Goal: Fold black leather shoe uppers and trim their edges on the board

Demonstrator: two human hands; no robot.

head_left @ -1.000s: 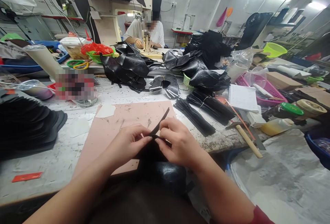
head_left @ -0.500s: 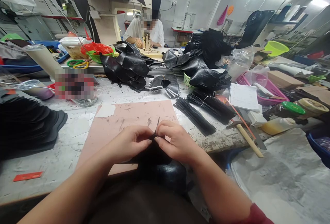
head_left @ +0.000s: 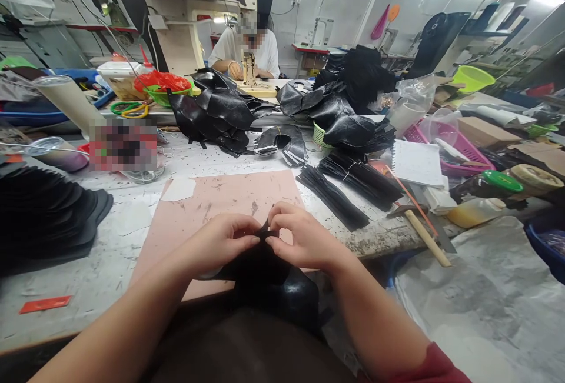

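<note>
A black leather piece (head_left: 260,265) hangs between my two hands, over the near edge of a pink board (head_left: 225,195). My left hand (head_left: 223,239) pinches its upper edge between thumb and fingers. Close beside it, my right hand (head_left: 298,236) grips the same edge, and a thin dark strip sticks up between the fingertips. Lower down, a shiny black part (head_left: 280,300) of the leather lies by my lap. Which layers each fingertip holds is hidden.
Black leather pieces (head_left: 212,112) are heaped behind the board, and a dark stack (head_left: 48,212) stands at the left. Black strips (head_left: 333,197), a notebook (head_left: 417,162) and a hammer (head_left: 426,236) lie to the right. Across the table a person (head_left: 220,47) sits at a machine.
The fingers of my right hand have shifted slightly at the leather's edge, and the upright strip now shows shorter and wider. The camera view has moved a little.
</note>
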